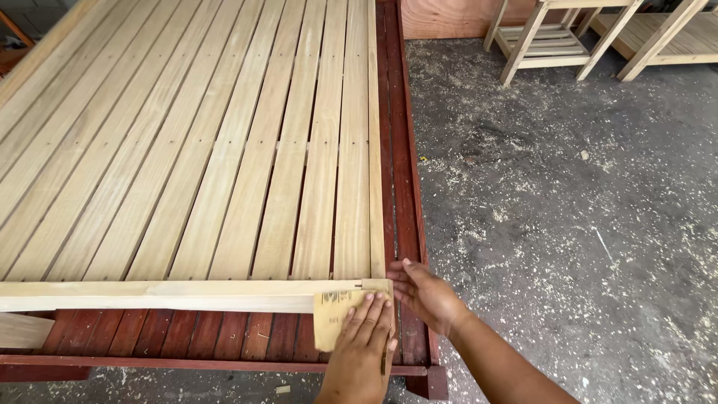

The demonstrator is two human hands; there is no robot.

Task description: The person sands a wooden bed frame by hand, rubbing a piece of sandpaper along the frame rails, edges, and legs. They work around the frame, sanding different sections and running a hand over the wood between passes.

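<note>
Head view: left hand (364, 344) lies flat, pressing sandpaper (335, 318) onto the pale rail's (164, 295) right end; right hand (426, 295), open and empty, steadies the corner beside it.

There is 1 view only, from a camera worn on the person's head, looking steeply down and forward over the near right corner of a pale slatted wooden bed frame (224, 150) that lies on top of a dark red slatted wooden frame (400, 150). It sits close enough that both forearms enter from the bottom edge and the left hand (363, 340) and right hand (425, 295) fill the lower middle. It faces along the slats toward the far end, with the grey sawdust-strewn concrete floor (568, 224) filling the right half and pale unfinished wooden stools (538, 37) at the top right.
</note>
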